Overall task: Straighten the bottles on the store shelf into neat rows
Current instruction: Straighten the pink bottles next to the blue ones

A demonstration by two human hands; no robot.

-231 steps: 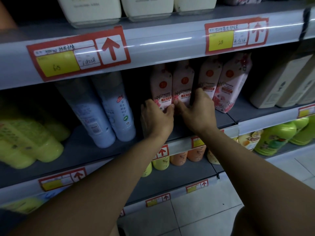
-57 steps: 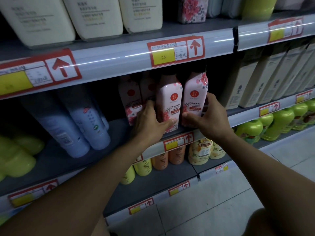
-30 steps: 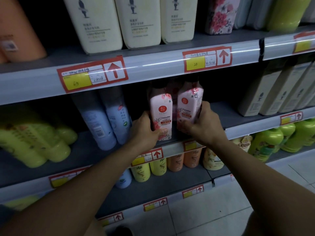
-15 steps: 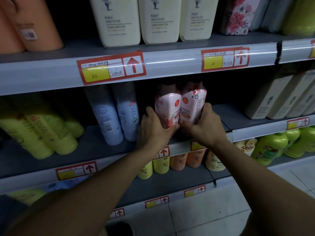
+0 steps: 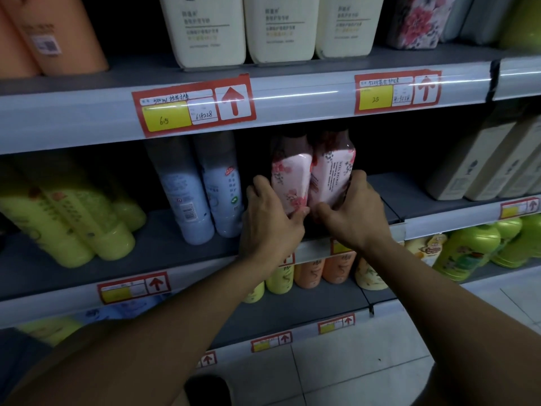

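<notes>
Since half a second ago both pink bottles have turned so their backs with the small print face me, and they've slid a bit deeper under the upper shelf. Left hand point(image 5: 270, 221) is wrapped around the left pink bottle point(image 5: 289, 178), thumb on the front near the base, fingers round the side. Right hand point(image 5: 349, 212) is clamped on the right pink bottle point(image 5: 332, 174) the same way. The two bottles are touching side by side, standing pretty much upright on the middle shelf point(image 5: 164, 250), close to the front edge.

Progress-wise, I'd say this pair is nearly sorted as far as lining up goes, but the labels are facing the wrong way, so they probably need a spin before I let go. I can't really see whether more pink ones sit behind them, too dark back there.

Still to do, by the look of it: the two blue bottles point(image 5: 202, 194) just left of my hand lean at an angle, and the yellow-green bottles point(image 5: 73, 221) further left are tipped over in a messy pile. The beige boxes point(image 5: 480, 162) on the right lean too.

What's in the way: the upper shelf's price rail point(image 5: 292, 101) hangs low over the bottle caps, so not much headroom, and the blue bottles are close enough that my left knuckles could knock them.
</notes>
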